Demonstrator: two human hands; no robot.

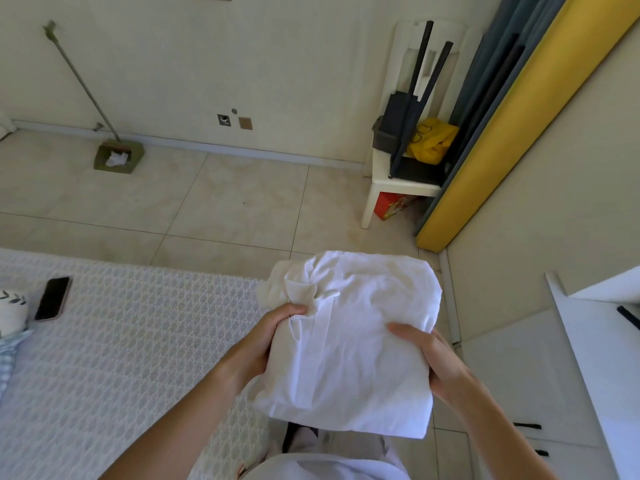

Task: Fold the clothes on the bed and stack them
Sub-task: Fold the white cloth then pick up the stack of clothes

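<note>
Your left hand (266, 336) and right hand (431, 358) each grasp a side of the folded white garment (349, 341), held between them in the air, with the bed (121, 341) off to your left.

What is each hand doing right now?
Left hand: closed, gripping the folded white garment.
Right hand: closed on the same garment's other side.
</note>
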